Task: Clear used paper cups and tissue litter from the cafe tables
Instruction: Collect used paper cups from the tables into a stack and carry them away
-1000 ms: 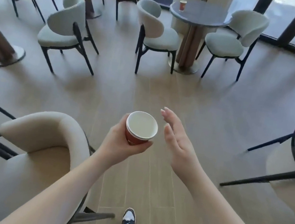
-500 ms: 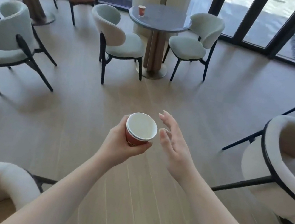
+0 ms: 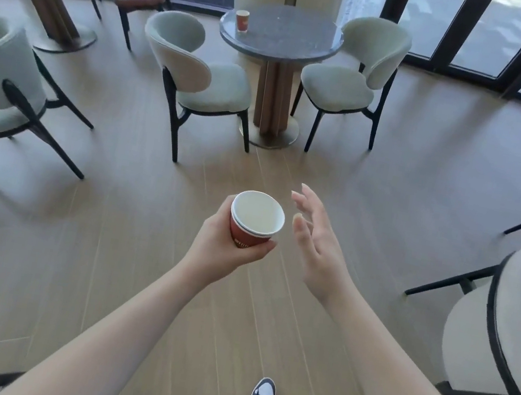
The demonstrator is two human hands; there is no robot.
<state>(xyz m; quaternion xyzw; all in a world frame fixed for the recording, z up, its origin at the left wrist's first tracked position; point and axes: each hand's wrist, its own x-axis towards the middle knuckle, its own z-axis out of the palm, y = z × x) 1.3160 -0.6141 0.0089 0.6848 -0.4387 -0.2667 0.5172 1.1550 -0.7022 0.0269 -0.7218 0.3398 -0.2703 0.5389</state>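
While left hand point(image 3: 221, 253) grips red cup point(image 3: 253, 220), right hand point(image 3: 316, 245) fingers spread; chairs point(image 3: 199, 82) flank table point(image 3: 280, 37).

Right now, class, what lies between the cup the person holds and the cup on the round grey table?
In the head view, bare wooden floor separates the held cup from the round grey table bearing the far cup. Two pale chairs flank the path.

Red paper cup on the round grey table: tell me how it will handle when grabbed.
The red paper cup is probably light, so a nudge could tip it. Thin paper walls likely crush under a hard squeeze. It stands upright near the round grey table's left edge.
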